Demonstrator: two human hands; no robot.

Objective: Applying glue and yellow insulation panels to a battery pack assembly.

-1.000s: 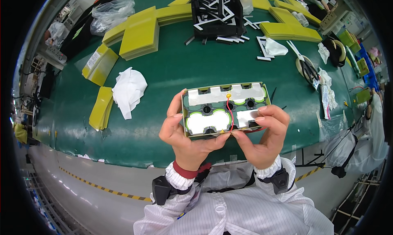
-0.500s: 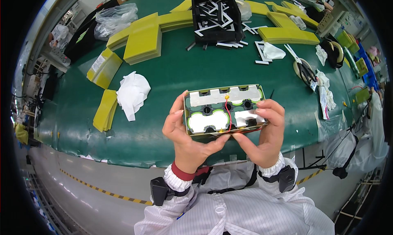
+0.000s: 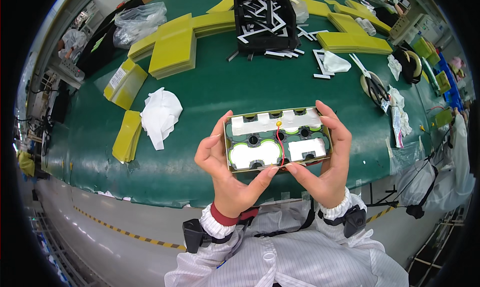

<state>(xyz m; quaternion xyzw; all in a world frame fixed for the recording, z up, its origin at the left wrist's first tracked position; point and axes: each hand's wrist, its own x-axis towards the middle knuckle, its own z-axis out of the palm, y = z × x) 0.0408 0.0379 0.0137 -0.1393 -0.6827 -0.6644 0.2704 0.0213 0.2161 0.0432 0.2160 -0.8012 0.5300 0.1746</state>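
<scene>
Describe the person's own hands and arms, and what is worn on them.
The left hand and right hand are ungloved. White, finely striped sleeves end in gathered white cuffs. A dark red band circles the left wrist; each forearm carries a boxy black device on a black strap.

Head view: wide fisheye on the person's head, left of a side-by-side pair, facing down and forward across the green table point(image 3: 210, 94). Left hand point(image 3: 227, 174) and right hand point(image 3: 328, 172) sit at close range near frame centre; striped garment point(image 3: 305, 259) fills the lower middle, straight edges bowing toward the rim.
</scene>
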